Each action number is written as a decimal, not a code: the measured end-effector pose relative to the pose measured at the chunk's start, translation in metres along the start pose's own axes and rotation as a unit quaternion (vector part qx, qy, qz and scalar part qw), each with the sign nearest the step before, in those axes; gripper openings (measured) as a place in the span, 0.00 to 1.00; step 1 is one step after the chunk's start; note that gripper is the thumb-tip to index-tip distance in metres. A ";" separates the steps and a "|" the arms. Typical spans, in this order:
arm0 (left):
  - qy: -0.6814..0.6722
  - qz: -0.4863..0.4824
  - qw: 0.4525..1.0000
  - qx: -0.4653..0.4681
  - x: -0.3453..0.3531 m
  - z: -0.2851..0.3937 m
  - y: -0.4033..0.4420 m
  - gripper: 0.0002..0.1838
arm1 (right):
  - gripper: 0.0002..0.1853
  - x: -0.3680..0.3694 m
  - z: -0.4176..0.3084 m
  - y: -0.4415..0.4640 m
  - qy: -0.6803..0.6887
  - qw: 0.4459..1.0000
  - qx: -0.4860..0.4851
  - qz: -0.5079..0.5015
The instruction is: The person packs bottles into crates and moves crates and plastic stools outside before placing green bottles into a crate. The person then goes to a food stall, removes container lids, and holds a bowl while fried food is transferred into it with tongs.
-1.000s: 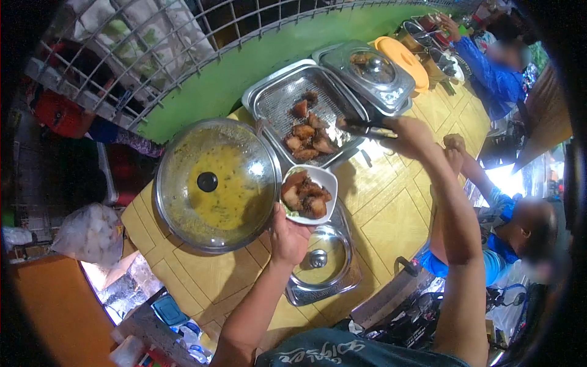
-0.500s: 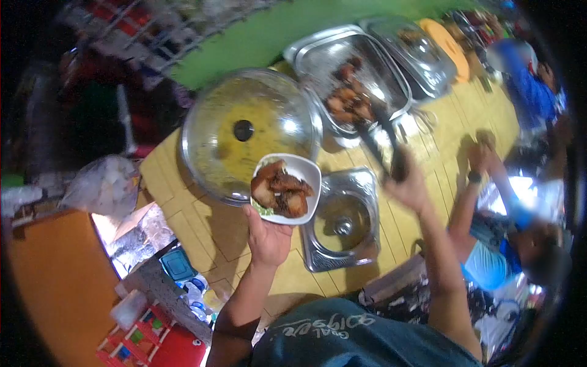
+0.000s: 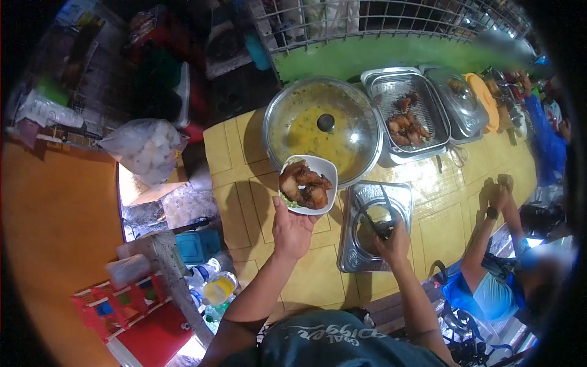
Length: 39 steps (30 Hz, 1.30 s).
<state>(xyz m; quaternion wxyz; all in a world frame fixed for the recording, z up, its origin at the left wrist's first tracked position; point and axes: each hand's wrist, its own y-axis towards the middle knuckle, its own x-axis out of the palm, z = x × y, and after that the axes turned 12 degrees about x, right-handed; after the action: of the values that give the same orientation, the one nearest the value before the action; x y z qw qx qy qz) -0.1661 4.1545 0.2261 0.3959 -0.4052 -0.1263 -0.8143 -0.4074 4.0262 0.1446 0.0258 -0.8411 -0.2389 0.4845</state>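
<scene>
My left hand [image 3: 293, 235] holds up a small white bowl [image 3: 331, 173] from below, thumb at its near edge. Browned pieces of cooked meat [image 3: 301, 183] fill the bowl, with some pale green shreds beside them. My right hand [image 3: 394, 240] is closed around dark tongs [image 3: 385, 208], whose arms point away from me. Nothing shows between the tong tips. Below the tongs lies a rectangular metal lid [image 3: 348, 260] on the yellow tabletop. Further off, a metal serving tray [image 3: 443, 128] contains more browned meat [image 3: 406, 125].
A large pot with a glass lid [image 3: 299, 101] stands behind the bowl. Right of the serving tray are a covered metal tray [image 3: 468, 110] and an orange lid [image 3: 480, 98]. Another person's hands [image 3: 502, 189] rest at the table's right side. A plastic bag [image 3: 147, 150] hangs at left.
My right hand has drawn the tongs back from the meat tray to above the metal lid. My left hand still holds the bowl. The camera view has shifted.
</scene>
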 end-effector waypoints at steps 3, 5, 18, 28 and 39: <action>-0.003 -0.008 1.000 0.006 -0.001 0.006 -0.009 0.38 | 0.43 0.001 -0.008 -0.005 -0.003 0.999 -0.019 0.042; -0.006 -0.010 1.000 0.013 -0.002 0.012 -0.015 0.38 | 0.43 0.003 -0.010 -0.008 -0.001 0.998 -0.030 0.052; -0.044 0.010 0.999 -0.030 -0.025 0.066 -0.052 0.31 | 0.44 0.010 0.007 -0.014 0.065 0.997 -0.006 0.033; 0.062 0.068 0.995 -0.027 -0.044 0.064 -0.072 0.36 | 0.46 -0.070 0.045 0.002 0.122 0.987 0.029 0.101; 0.083 0.064 0.990 -0.093 -0.017 -0.019 -0.041 0.39 | 0.31 -0.235 0.010 0.177 -0.186 0.974 -0.035 0.122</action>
<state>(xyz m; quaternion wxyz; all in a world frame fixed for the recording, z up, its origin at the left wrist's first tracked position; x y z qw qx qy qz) -0.2015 4.1810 0.2057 0.4171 -0.3789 0.0097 -0.8261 -0.4471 3.7673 0.2791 -0.1073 -0.7596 -0.1521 0.6232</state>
